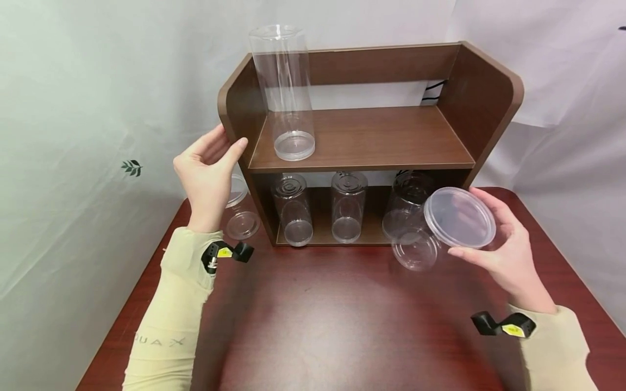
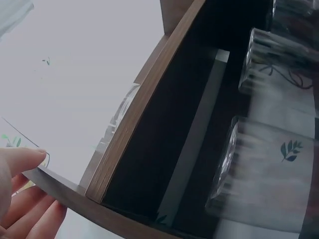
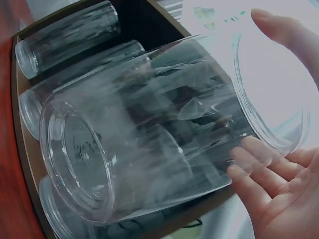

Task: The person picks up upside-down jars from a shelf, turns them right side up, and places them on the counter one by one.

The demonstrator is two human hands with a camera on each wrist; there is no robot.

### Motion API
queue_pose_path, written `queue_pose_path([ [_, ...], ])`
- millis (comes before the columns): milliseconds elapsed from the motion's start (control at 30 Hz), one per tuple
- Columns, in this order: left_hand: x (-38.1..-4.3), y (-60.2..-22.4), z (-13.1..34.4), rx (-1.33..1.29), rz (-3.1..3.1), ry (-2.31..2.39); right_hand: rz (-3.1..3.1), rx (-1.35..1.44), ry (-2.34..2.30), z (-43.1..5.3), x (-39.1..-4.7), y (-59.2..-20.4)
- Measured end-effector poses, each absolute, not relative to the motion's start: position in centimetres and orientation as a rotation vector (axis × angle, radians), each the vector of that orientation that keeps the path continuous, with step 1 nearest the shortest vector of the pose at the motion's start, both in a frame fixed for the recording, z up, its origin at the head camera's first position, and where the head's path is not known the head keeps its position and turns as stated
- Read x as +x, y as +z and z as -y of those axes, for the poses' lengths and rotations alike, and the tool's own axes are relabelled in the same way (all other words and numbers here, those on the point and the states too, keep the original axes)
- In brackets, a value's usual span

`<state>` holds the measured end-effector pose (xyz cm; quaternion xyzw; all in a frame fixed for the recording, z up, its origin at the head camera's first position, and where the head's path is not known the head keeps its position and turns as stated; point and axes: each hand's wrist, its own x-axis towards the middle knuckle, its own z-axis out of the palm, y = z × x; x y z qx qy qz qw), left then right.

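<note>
My left hand [image 1: 207, 179] grips the front edge of the left side panel of a brown two-tier wooden shelf [image 1: 381, 136], thumb on one side and fingers on the other. In my right hand [image 1: 508, 260] is a large clear plastic jar [image 3: 144, 134], held round its lidded top. Its translucent lid [image 1: 459, 217] faces up toward the head camera. The jar tilts in front of the lower tier's right end; whether its base touches the table cannot be told. A tall clear canister [image 1: 288, 92] stands at the left of the upper tier.
On the lower tier stand a left clear jar [image 1: 293, 212], a middle jar [image 1: 348, 209] and a right jar [image 1: 398, 209], partly behind the held one. Another lidded jar [image 1: 239, 209] stands outside the left panel. The dark red table [image 1: 313, 326] reflects light; pale cloth [image 1: 98, 108] hangs around.
</note>
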<state>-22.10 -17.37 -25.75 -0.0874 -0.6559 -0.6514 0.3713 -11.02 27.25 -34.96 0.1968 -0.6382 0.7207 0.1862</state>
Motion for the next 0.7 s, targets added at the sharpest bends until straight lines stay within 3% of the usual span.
queue_pose_path([
  [700,-22.2,-25.6,17.7,-0.222,1.729,-1.591,1.627,0.289,1.991,-34.0,-8.8,-33.6],
])
